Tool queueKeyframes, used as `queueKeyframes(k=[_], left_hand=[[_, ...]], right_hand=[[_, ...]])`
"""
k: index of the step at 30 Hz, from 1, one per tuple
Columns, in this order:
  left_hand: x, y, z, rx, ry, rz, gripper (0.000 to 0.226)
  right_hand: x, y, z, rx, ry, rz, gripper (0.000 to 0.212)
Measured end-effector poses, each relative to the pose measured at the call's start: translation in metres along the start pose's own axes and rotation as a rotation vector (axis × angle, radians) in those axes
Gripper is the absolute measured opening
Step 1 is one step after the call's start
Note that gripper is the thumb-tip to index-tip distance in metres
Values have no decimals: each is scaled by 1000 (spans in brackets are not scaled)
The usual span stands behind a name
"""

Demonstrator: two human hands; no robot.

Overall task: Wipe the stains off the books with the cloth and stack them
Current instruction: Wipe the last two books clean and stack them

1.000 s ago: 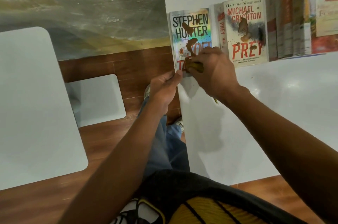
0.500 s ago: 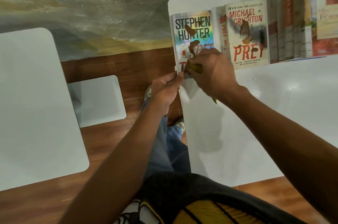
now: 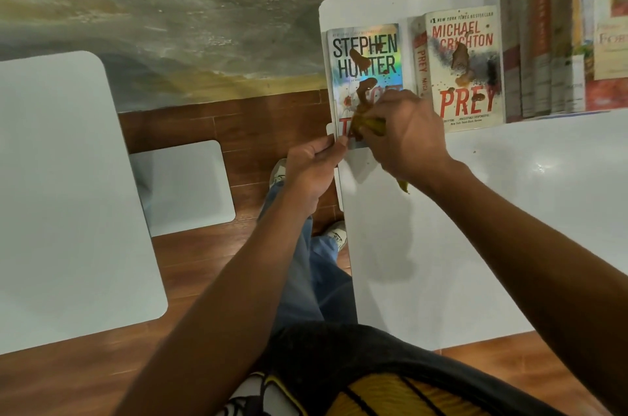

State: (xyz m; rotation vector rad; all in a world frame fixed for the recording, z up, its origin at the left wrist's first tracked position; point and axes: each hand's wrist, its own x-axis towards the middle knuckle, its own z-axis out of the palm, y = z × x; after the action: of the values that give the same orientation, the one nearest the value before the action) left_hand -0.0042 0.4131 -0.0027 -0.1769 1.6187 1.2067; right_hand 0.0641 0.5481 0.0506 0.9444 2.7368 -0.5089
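A shiny Stephen Hunter paperback [image 3: 365, 68] lies at the white table's far left corner, with brown stains across its cover. My right hand [image 3: 404, 140] presses a yellow-green cloth [image 3: 368, 123] onto its lower half. My left hand [image 3: 314, 165] pinches the book's near left corner at the table edge. To the right lies a Michael Crichton "Prey" paperback [image 3: 464, 68], also stained brown. A tail of the cloth [image 3: 403, 185] hangs out below my right wrist.
A row of upright books [image 3: 543, 48] stands at the far right of the white table [image 3: 509, 211]. Another white table [image 3: 61, 198] and a white stool [image 3: 183, 184] are on the left, over a wooden floor. My legs are between the tables.
The view has shifted slightly. My right hand with the cloth has stayed on the lower part of the Hunter book, making small motions; my left hand keeps its hold on the corner.
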Motion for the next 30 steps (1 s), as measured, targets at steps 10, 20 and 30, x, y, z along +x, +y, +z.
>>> queueKeyframes(k=[10,20,30], left_hand=[[1,-1,0,2,-14,5,32],[0,0,-1,-12,-23,-6,32],[0,1,-2,-7,-24,9,32]], right_hand=[[7,6,-9,2,-12,68,22],[16,0,-9,-4,19,163,38],[16,-7,-8,-90,-74,78,31]])
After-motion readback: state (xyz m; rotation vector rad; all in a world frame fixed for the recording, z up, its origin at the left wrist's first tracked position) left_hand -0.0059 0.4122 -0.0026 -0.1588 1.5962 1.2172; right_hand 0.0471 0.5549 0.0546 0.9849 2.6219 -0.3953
